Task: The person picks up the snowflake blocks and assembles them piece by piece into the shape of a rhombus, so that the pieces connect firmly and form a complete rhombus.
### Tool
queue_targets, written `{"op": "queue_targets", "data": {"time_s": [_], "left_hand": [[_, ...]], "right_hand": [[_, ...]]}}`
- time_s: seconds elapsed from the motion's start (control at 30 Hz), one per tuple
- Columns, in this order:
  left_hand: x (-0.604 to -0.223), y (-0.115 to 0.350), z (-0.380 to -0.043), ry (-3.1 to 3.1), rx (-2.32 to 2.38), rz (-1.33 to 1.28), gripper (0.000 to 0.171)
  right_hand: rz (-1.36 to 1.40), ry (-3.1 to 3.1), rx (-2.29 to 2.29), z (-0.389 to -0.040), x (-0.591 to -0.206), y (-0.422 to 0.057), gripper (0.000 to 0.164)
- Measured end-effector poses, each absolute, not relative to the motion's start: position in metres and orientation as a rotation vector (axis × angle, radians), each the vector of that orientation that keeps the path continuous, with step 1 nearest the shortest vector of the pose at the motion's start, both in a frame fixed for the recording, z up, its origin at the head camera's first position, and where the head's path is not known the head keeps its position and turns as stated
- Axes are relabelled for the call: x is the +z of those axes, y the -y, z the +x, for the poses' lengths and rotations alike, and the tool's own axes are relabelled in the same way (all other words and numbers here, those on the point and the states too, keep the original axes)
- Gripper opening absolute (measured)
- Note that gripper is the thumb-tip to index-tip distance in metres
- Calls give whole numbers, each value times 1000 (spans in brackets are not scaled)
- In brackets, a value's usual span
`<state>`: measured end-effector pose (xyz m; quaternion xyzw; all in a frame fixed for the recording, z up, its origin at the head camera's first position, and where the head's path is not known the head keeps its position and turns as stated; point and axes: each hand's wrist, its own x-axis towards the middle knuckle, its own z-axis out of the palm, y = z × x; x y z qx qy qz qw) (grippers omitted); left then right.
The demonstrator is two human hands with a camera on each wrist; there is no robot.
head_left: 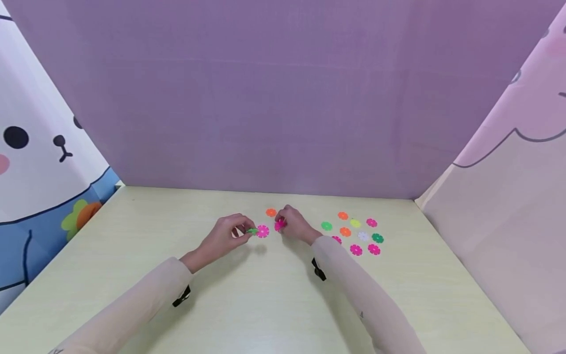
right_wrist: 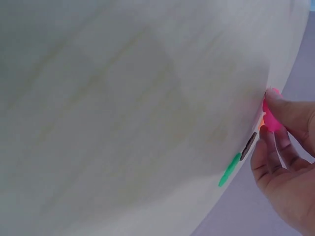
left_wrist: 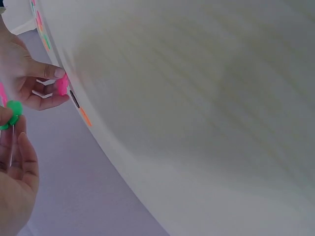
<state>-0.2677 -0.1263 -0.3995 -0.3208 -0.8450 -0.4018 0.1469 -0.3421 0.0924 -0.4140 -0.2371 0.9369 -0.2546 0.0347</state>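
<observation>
Well, hands (head_left: 221, 238) (head_left: 296, 225) tight: green disc (head_left: 252, 231), pink disc (head_left: 279, 225).

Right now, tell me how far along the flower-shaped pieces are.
Looks done: a green piece and a pink piece seem joined, though the fit is too small to confirm. In hand: the left hand holds that pair, while the right hand pinches a second pink piece. Probably left: the orange piece lying beside the right hand, and the loose pieces spread on the right.

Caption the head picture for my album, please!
Left hand pinches a green plastic flower disc; right hand pinches a pink plastic flower disc.
</observation>
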Motion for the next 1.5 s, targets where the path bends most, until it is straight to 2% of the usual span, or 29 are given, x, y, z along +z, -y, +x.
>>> {"op": "queue_targets", "data": {"time_s": [0.43,0.67,0.93,1.5], "left_hand": [[-404,137,-265,2436,-1163,-924,17],[-408,138,-264,2431,-1193,-910,17],[-404,130,-264,2420,-1220,-904,16],[-395,123,-269,2418,-1221,-923,14]], "right_hand": [[-888,-2822,-996,-329,-410,-95,21],[-806,-2810,-1183,-314,-403,-103,25],[-799,-2749,-1459,-293,-388,-110,15],[-783,-2634,-1675,-276,-378,-105,10]]}}
